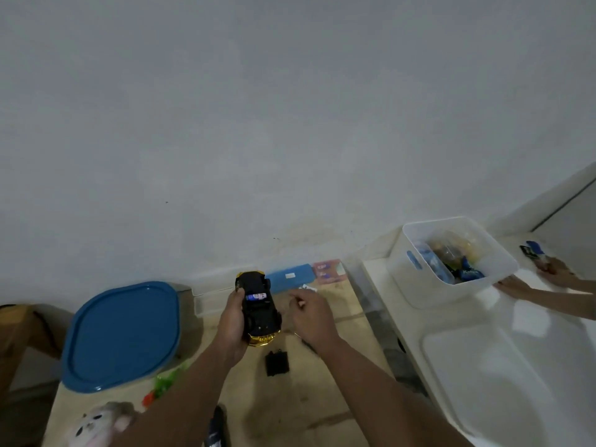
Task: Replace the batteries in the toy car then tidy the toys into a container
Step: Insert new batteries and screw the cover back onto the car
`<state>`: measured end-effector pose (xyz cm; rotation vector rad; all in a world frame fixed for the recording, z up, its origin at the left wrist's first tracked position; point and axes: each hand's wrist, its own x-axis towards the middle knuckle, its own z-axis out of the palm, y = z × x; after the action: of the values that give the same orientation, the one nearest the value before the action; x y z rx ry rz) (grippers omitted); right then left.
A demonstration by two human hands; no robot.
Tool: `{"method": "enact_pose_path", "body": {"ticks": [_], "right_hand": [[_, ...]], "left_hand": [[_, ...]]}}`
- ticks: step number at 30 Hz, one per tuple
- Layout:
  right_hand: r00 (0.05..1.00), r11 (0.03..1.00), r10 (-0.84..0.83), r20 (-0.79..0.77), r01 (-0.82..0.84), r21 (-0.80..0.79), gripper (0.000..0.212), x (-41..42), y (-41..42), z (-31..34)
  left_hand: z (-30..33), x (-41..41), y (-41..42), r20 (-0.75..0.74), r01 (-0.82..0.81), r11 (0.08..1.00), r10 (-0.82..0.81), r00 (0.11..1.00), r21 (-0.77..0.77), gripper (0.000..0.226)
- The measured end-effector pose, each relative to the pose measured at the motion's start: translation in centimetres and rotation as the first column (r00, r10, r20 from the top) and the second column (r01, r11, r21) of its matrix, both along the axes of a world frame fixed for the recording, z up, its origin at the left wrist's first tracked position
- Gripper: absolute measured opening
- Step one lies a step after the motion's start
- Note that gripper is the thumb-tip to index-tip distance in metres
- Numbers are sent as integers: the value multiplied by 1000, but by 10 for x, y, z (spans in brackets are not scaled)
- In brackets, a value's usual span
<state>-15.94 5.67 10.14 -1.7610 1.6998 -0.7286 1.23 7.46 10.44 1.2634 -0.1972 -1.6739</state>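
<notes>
My left hand (233,321) grips a gold toy car (258,309) turned upside down, its black underside facing up. A battery (256,297) shows in the open compartment. My right hand (310,312) hovers just right of the car with fingers curled; whether it holds anything is unclear. The black battery cover (276,362) lies on the table below the car. A white container (451,259) with several toys inside stands at the right.
A blue lid (122,333) lies to the left, a blue case (292,279) and a pink pack (329,271) by the wall. A plush toy (96,427) and a green toy (166,383) sit near the front. Another person's hands (516,288) touch the white surface.
</notes>
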Motion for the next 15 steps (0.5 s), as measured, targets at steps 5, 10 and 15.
{"method": "enact_pose_path", "body": {"ticks": [5, 10, 15], "right_hand": [[950, 976, 28, -310, 42, 215, 29, -55, -50, -60], [869, 962, 196, -454, -81, 260, 32, -69, -104, -109], [818, 964, 244, -520, -148, 220, 31, -62, -121, -129]], "left_hand": [[-31, -16, -15, -11, -42, 999, 42, 999, 2, 40], [-62, -30, -26, 23, -65, 998, 65, 998, 10, 42], [-80, -33, -29, 40, -134, 990, 133, 990, 33, 47]]}}
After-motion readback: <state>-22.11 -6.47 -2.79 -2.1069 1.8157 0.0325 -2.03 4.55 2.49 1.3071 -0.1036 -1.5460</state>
